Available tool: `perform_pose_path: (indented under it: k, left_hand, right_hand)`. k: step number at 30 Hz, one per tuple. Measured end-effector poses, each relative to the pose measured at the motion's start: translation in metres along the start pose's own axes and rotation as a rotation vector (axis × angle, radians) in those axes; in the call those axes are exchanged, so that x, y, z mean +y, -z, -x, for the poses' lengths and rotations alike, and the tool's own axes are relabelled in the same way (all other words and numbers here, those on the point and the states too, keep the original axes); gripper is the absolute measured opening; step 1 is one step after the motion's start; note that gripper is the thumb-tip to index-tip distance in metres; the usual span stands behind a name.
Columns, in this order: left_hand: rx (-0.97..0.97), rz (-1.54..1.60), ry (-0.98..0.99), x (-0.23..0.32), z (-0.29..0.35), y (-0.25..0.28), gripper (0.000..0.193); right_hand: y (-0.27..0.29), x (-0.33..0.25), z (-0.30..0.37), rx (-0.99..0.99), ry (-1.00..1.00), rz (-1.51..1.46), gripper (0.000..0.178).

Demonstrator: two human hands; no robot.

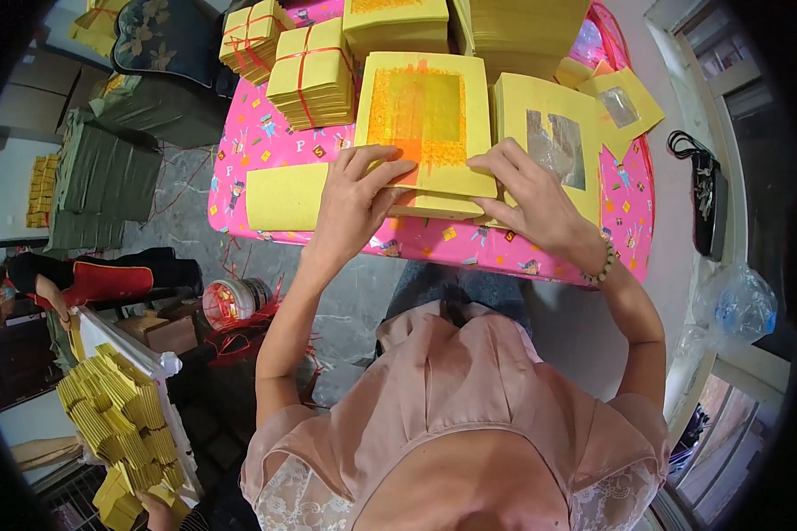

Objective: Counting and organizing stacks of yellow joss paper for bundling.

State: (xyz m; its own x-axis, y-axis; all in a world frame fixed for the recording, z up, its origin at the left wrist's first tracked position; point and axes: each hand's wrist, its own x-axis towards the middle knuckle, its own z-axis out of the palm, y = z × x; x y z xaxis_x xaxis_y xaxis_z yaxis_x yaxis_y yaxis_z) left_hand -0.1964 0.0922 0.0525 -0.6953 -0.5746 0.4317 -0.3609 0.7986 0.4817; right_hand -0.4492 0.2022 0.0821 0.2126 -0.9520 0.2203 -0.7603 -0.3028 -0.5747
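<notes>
A thick stack of yellow paper stands before me on a pink patterned tablecloth. Its top bears an orange print around a shiny yellow square. At the near left edge my left hand is closed on the paper, thumb and fingers bent over it. My right hand pinches the near right corner, forefinger on top and thumb lower down. The near edge of the upper paper sits slightly apart from the paper below. A flat yellow sheet lies by my left hand. Beyond my right hand is another yellow stack with a silvery square.
Yellow bundles tied with red string stand at the far left of the table. Loose yellow sheets lie at the right. A person in red and black is at left, near a table piled with yellow paper bundles. A bucket stands on the floor.
</notes>
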Motion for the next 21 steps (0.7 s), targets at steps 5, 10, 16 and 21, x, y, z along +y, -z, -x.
perform_pose_path:
  k: [5, 10, 16, 21]
  left_hand:
    - [0.016, 0.005, 0.002, 0.003, 0.003, 0.0, 0.036]
    - [0.013, -0.056, -0.011, 0.007, 0.005, 0.002, 0.038]
    - [0.005, -0.1, -0.01, 0.005, 0.001, 0.005, 0.033]
    - [0.311, -0.321, -0.105, 0.009, -0.014, 0.007, 0.055]
  right_hand:
    - [-0.002, 0.003, 0.001, 0.024, 0.056, 0.016, 0.039]
    - [0.003, -0.011, -0.006, 0.111, 0.143, 0.214, 0.034]
    - [-0.003, 0.0, -0.014, 0.129, 0.245, 0.245, 0.017]
    - [0.013, 0.012, -0.044, 0.212, -0.026, -0.036, 0.02]
